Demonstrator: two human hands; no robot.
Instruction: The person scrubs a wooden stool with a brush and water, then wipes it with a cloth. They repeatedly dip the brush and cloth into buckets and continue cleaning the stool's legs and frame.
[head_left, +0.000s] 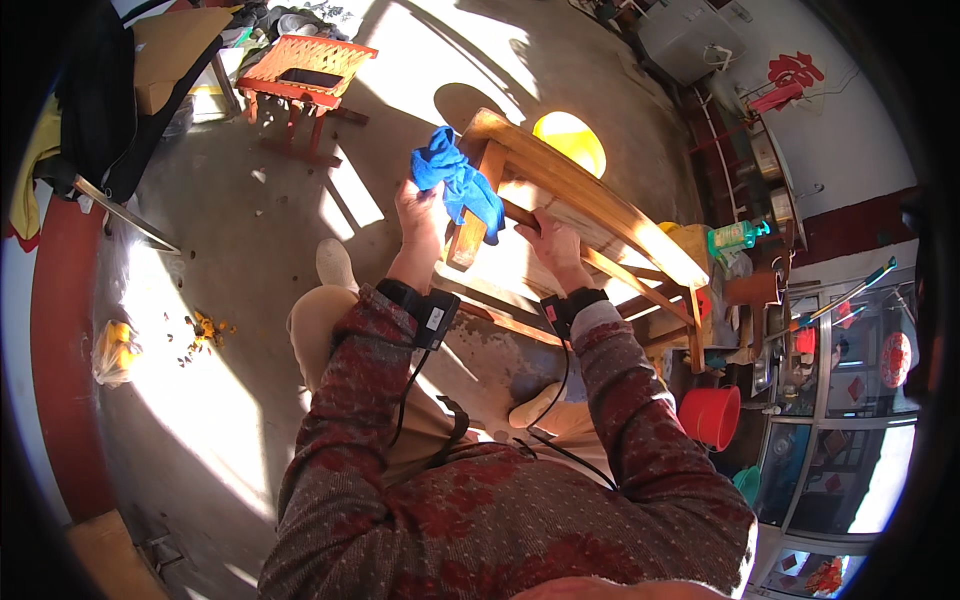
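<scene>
- The blue cloth (458, 182) was soft, crumpled fabric.
- The bench (590, 205) was smooth, bare, pale wood.
- The floor (270, 230) was rough, matt concrete.
- The red bucket (710, 415) looked like glossy plastic.

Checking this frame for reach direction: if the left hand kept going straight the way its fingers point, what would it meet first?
Probably the blue cloth already held in the left hand, then the top rail of the wooden table just beyond it, though depth is unclear.

concrete floor (250, 230), wooden stool (560, 190), orange scraps (205, 330)
</scene>
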